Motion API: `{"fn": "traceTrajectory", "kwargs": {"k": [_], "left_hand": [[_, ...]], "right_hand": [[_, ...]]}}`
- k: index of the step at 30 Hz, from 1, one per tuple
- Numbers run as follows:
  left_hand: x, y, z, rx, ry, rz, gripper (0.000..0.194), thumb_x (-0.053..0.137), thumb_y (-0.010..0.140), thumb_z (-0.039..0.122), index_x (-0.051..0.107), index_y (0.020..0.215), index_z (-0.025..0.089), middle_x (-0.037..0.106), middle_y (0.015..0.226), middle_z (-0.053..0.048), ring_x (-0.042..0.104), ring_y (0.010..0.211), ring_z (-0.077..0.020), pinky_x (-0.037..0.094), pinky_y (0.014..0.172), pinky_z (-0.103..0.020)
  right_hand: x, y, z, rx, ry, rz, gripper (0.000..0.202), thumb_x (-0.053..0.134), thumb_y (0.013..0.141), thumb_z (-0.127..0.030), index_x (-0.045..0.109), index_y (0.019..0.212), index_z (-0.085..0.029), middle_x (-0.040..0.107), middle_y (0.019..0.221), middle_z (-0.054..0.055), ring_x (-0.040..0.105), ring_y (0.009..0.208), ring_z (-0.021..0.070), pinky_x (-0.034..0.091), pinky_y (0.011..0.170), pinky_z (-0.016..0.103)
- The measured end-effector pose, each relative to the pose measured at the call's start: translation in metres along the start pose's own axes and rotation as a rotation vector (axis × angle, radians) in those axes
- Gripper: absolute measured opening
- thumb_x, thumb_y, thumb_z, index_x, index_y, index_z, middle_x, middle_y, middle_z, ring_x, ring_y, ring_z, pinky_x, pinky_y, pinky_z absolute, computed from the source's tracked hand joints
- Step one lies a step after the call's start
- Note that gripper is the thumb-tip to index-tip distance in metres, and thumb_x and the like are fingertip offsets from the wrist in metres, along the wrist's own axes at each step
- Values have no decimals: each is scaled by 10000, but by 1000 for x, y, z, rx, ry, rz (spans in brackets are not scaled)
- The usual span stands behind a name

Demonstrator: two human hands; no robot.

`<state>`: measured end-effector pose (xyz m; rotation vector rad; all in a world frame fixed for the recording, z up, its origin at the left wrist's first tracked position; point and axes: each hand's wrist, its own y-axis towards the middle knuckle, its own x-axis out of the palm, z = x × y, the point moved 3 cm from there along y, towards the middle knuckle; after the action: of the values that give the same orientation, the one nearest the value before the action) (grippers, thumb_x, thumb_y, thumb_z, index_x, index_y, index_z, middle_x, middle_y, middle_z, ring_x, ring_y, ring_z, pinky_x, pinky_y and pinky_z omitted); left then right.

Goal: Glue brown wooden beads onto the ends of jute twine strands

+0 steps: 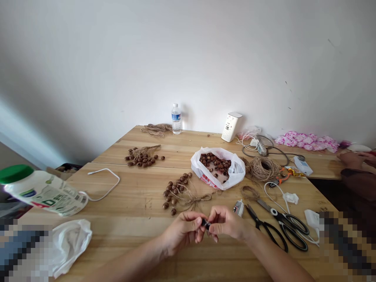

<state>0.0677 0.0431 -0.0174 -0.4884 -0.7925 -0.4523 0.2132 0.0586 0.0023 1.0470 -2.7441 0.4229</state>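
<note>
My left hand (pixel 185 229) and my right hand (pixel 223 224) meet over the front middle of the table, fingertips pinched together. Between them is a small, dark, shiny piece (pixel 207 226), too small to name. Just beyond the hands lies a bundle of twine (pixel 199 199), its strands ending in brown round nuts (pixel 173 190). A white plastic bag (pixel 195 168), rolled open, holds many more brown nuts (pixel 216 161). Close to my right hand are a small glue-like tube (pixel 239 208) and two pairs of black-handled scissors, one all black (pixel 266 227), one with white trim (pixel 289 223).
A second nut bundle (pixel 142 156) and loose twine (pixel 155 129) lie back left. Around them stand a water bottle (pixel 176 120) and white box (pixel 232 127). Twine coils (pixel 264 168) and cables sit right; a green-lidded jar (pixel 47 192) left. Another person's hand (pixel 355 159) rests far right.
</note>
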Motion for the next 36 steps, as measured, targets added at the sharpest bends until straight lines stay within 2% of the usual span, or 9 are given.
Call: {"fn": "traceTrajectory", "kwargs": {"k": [8,12,16,18,20,22,26,30,36], "left_hand": [[1,1,-7,-75,-57,-37,163,691,703,239,674,764,90,625,600,-44,533,428,-93,328,448,-206],[5,0,-11,-122,-54,-75,125,636,734,211,652,735,87,595,603,-39,493,407,-76,300,446,-208],[5,-2,-17,-172,-30,-56,115,626,722,205,630,702,92,565,569,-23,440,381,-61,242,422,-202],[4,-2,-19,-183,-12,-37,174,641,699,222,588,590,97,510,493,7,354,338,-37,182,396,-200],[1,-1,-18,-151,55,7,236,660,686,267,559,545,107,463,440,30,319,322,-32,137,382,-204],[-2,0,-14,-98,144,64,216,684,671,300,601,646,103,474,451,40,328,331,-32,125,382,-200],[-5,2,-12,-81,241,79,287,688,672,379,615,725,106,509,473,42,347,318,-28,138,370,-194],[-5,4,-18,-132,268,11,340,642,709,444,620,737,106,553,507,20,408,305,-42,172,354,-195],[-8,7,-13,-57,189,69,283,710,679,339,664,829,103,604,554,-6,460,361,-53,255,388,-183]], "right_hand": [[-1,-5,-6,-2,-326,59,136,616,705,-168,501,773,-143,613,700,-8,506,554,68,371,504,176],[2,-7,-12,-136,-728,81,99,537,678,-90,554,756,-147,602,715,-7,485,580,78,347,515,178],[12,-11,-18,-324,-1137,-44,118,515,640,-65,551,710,-153,565,697,-7,477,600,95,341,519,182],[16,-14,-20,-377,-1370,-99,95,517,656,-77,548,698,-156,560,705,11,495,686,132,363,579,208],[16,-17,-22,-356,-1590,-116,76,511,707,-109,567,728,-157,565,724,35,493,745,167,365,618,241],[9,-17,-24,-254,-1725,-69,96,494,751,-129,585,749,-156,570,741,53,493,759,183,358,621,258],[-15,-14,-25,-50,-1766,113,191,440,805,-85,612,758,-152,569,775,59,515,787,172,356,657,252],[-35,-7,-19,1,-1805,224,211,436,798,-42,620,804,-145,573,831,71,518,820,182,357,671,262],[-35,-7,-26,21,-1820,329,273,453,729,9,621,877,-148,564,886,93,497,856,215,377,689,295]]}}
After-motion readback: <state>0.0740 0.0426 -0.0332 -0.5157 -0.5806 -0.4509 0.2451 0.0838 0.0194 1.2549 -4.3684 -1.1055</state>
